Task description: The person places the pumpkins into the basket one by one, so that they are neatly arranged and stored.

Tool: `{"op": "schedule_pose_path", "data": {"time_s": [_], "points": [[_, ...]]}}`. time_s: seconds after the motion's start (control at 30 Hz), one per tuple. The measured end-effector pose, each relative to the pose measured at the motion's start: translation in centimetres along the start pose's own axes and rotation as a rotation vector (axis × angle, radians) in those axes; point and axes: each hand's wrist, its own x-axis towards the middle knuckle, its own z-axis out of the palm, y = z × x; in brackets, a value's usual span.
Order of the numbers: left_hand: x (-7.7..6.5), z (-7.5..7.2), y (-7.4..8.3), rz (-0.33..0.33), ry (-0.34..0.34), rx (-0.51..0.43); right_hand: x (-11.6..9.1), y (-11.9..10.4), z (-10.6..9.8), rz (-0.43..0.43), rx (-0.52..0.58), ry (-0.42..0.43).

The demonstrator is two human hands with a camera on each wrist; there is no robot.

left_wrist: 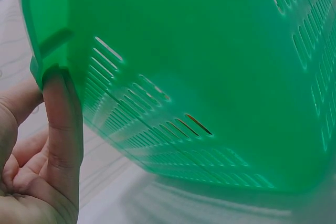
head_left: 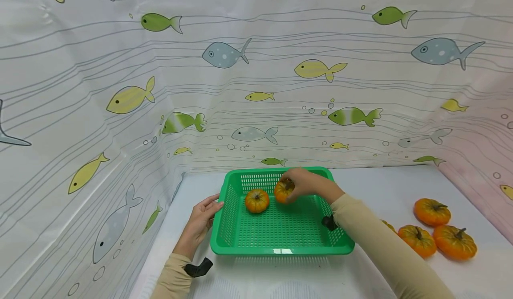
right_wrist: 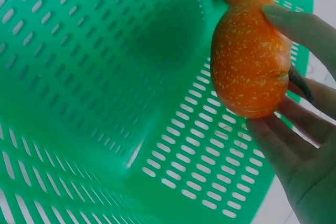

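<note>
A green slotted plastic basket (head_left: 280,234) stands on the white surface in front of me. At its left side my left hand (head_left: 200,219) grips the rim; in the left wrist view the fingers (left_wrist: 63,129) lie against the basket wall (left_wrist: 184,40). My right hand (head_left: 306,185) reaches over the basket and holds a small orange pumpkin (head_left: 282,193) near the far wall. Thumb and fingers are around this pumpkin (right_wrist: 249,61) in the right wrist view, its dark stem pointing toward the palm. Another small pumpkin (head_left: 257,201) sits in the basket, left of the held one.
Right of the basket lie several pumpkins, among them one at the back (head_left: 429,212), a larger one (head_left: 455,242) and one nearer the arm (head_left: 417,241). Another is mostly hidden behind the right sleeve (head_left: 372,232). A fish-patterned curtain (head_left: 280,80) rises behind and at both sides.
</note>
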Motion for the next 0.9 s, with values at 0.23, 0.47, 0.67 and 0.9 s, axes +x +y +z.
{"op": "schedule_pose_path", "data": {"time_s": [0.23,0.47,0.67,0.9], "points": [[-0.1,0.0,0.1,-0.008,0.000,-0.001,0.4,-0.1,1.1,0.051,-0.016,-0.022],[-0.1,0.0,0.0,0.002,0.001,0.001,0.8,-0.4,1.9,0.059,-0.035,-0.035],[-0.1,0.1,0.0,0.017,0.000,0.009,1.1,-0.7,2.3,0.054,-0.062,-0.050],[-0.1,0.1,0.1,0.009,-0.002,-0.004,1.4,-0.8,2.6,0.073,-0.073,-0.060]]}}
